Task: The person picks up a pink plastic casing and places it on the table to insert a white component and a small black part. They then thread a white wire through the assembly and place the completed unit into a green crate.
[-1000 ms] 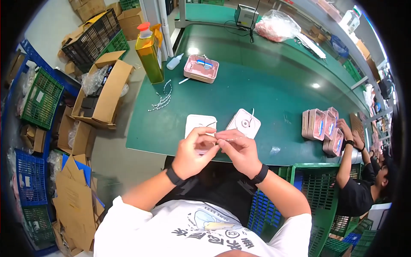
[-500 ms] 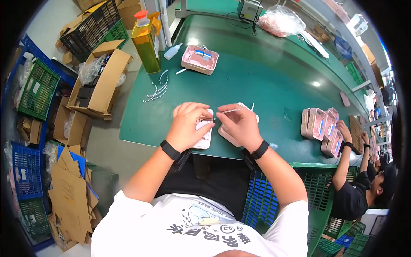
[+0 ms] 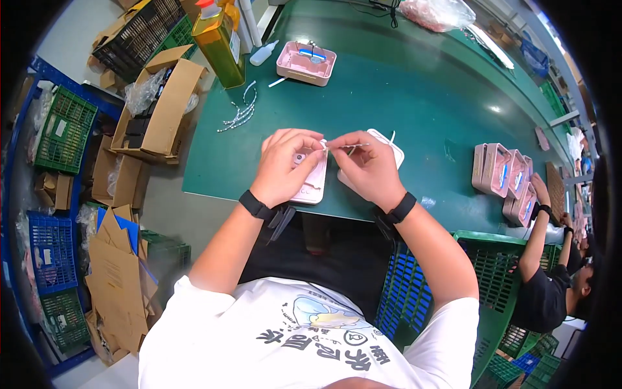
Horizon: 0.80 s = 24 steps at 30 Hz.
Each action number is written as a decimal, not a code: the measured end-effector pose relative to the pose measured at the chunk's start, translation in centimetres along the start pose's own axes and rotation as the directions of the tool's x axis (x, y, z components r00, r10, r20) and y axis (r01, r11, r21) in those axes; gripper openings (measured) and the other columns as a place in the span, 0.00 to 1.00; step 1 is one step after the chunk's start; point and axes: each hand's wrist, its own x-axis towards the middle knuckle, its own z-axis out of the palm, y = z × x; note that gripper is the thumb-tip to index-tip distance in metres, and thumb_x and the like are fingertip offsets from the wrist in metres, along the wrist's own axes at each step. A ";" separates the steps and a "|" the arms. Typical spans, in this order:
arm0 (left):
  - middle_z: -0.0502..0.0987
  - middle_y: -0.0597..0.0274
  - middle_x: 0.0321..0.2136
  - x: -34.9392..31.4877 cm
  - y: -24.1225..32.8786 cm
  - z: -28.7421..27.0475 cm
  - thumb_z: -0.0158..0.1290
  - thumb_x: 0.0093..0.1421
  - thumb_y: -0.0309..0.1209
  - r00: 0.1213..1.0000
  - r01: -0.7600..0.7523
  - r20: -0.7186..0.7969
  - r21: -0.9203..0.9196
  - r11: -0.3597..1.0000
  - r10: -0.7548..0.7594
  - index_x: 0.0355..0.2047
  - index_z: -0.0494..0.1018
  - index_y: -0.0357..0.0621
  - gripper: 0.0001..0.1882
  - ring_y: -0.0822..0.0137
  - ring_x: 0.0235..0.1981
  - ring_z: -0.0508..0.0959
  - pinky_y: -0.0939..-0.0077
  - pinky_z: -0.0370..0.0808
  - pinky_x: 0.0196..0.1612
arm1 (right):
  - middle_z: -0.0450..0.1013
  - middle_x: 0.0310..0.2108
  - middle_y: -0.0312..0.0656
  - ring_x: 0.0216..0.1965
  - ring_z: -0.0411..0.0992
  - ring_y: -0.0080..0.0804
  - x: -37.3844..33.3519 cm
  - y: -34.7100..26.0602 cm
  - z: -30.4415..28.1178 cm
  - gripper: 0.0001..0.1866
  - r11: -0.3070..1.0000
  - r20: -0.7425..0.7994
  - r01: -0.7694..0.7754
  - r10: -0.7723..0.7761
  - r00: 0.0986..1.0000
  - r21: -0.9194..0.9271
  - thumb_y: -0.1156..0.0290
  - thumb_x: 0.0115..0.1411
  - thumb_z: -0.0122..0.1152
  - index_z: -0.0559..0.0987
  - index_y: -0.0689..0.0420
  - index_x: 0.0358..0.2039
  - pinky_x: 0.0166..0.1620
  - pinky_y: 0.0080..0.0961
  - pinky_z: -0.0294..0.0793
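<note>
My left hand [image 3: 288, 163] is closed in a pinch over a white-and-pink plastic panel [image 3: 315, 193] near the table's front edge. What its fingertips hold is too small to make out. Its fingertips meet those of my right hand [image 3: 372, 172], also pinched, with a thin pale strand [image 3: 357, 145] between the fingers. Beneath and beside the right hand lies a white-rimmed pink shell [image 3: 398, 155], partly covered by it. A short white strip sticks up at this shell's far edge.
Farther back are a pink open case [image 3: 304, 74], a small squeeze bottle [image 3: 264, 54], a yellow-green can [image 3: 220, 52] and beaded silvery strands [image 3: 241, 117]. Several pink cases [image 3: 492, 170] stand at right near another person's hand [image 3: 540, 188]. Green crates [image 3: 489, 272] adjoin the front edge.
The view has shifted, so the table items sit higher in the picture. My two hands' fingertips have come together, and more of the panel under the left hand shows.
</note>
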 end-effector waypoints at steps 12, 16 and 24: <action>0.89 0.65 0.59 -0.2 -0.9 -0.2 0.66 0.71 0.38 0.998 0.036 0.046 -0.091 0.995 -0.032 0.43 0.88 0.49 0.08 0.55 0.65 0.79 0.52 0.66 0.72 | 0.87 0.48 0.38 0.48 0.83 0.19 0.2 -0.8 0.1 0.07 0.995 0.020 -0.054 0.053 0.998 0.089 0.81 0.76 0.68 0.86 0.62 0.52 0.52 0.22 0.84; 0.89 0.64 0.58 -0.3 -1.0 -0.1 0.67 0.71 0.37 0.999 0.033 0.046 -0.106 0.994 -0.028 0.42 0.88 0.48 0.07 0.54 0.65 0.79 0.51 0.66 0.72 | 0.86 0.48 0.38 0.48 0.83 0.19 0.3 -0.4 -0.1 0.06 0.995 0.051 -0.083 0.080 0.995 0.055 0.80 0.76 0.68 0.86 0.62 0.51 0.53 0.22 0.84; 0.89 0.62 0.58 -0.2 -0.8 -0.2 0.68 0.71 0.35 0.998 0.045 0.044 -0.151 0.987 -0.039 0.42 0.89 0.48 0.07 0.54 0.65 0.79 0.50 0.68 0.72 | 0.87 0.45 0.36 0.45 0.82 0.17 0.3 -0.8 0.2 0.06 0.998 0.029 -0.038 0.036 0.999 0.047 0.79 0.76 0.70 0.86 0.62 0.50 0.50 0.20 0.83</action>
